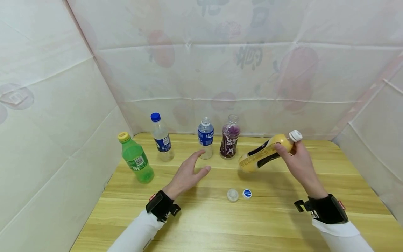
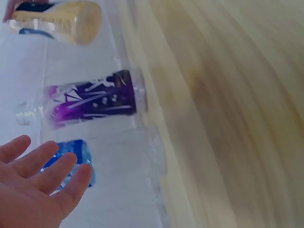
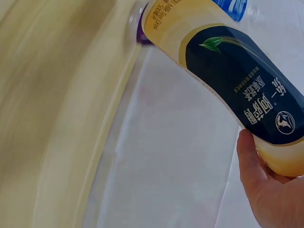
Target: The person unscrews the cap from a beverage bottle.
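My right hand (image 1: 297, 161) grips a yellow milk tea bottle (image 1: 262, 154) near its neck. The bottle tilts, with its white cap up to the right and its base down to the left; in the right wrist view its dark label (image 3: 232, 80) shows. My left hand (image 1: 189, 171) reaches forward with fingers spread and nothing in it. Beyond its fingertips stands an uncapped clear bottle (image 1: 205, 136) with a blue label. Right of that is an uncapped bottle with a purple label (image 1: 228, 141), also seen in the left wrist view (image 2: 95, 99).
A green bottle (image 1: 136, 161) with a yellow cap stands at the table's left, beside a clear bottle with a blue cap (image 1: 162, 140). A pale cap (image 1: 232, 195) and a blue-and-white cap (image 1: 247, 193) lie mid-table. Sheeted walls (image 1: 201, 77) enclose the wooden table (image 1: 252, 227).
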Available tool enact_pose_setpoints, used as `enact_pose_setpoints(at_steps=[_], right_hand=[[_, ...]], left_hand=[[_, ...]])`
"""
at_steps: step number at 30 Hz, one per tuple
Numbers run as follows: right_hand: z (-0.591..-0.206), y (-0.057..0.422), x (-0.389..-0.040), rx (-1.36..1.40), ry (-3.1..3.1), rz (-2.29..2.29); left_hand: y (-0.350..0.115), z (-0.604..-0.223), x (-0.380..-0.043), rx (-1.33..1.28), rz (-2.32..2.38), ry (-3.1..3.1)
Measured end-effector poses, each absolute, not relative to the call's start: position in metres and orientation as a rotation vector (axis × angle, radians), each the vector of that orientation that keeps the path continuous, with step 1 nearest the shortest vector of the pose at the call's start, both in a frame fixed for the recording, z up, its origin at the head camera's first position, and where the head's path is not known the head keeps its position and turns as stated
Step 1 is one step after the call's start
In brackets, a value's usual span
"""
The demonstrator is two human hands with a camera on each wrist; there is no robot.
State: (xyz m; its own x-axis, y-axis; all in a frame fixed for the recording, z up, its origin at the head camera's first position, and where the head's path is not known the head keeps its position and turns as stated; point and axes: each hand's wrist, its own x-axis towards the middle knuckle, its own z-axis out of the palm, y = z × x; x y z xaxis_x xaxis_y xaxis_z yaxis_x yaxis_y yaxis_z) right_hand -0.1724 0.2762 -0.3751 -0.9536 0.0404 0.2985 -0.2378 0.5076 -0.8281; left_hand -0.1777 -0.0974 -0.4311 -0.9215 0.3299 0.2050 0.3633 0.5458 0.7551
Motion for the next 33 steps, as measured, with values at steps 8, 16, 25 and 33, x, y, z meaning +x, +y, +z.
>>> enact_pose_setpoints(at_steps=[8, 16, 25, 33], right_hand=[[-0.378, 0.250, -0.170, 0.226, -2.480, 1.668], [-0.385, 0.225, -0.171, 0.197, -2.430, 1.888], [-0.387, 0.198, -0.171, 0.203, -2.410, 1.975], [-0.390, 0.183, -0.170, 0.231, -2.423, 1.969]], left_hand=[[-0.084, -0.427, -0.176, -0.679, -1.363, -2.752], [-0.072, -0.427, -0.178, -0.732, -1.348, -2.779], [-0.056, -0.429, -0.179, -0.780, -1.294, -2.760], [-0.048, -0.430, -0.182, -0.781, -1.169, -2.744]])
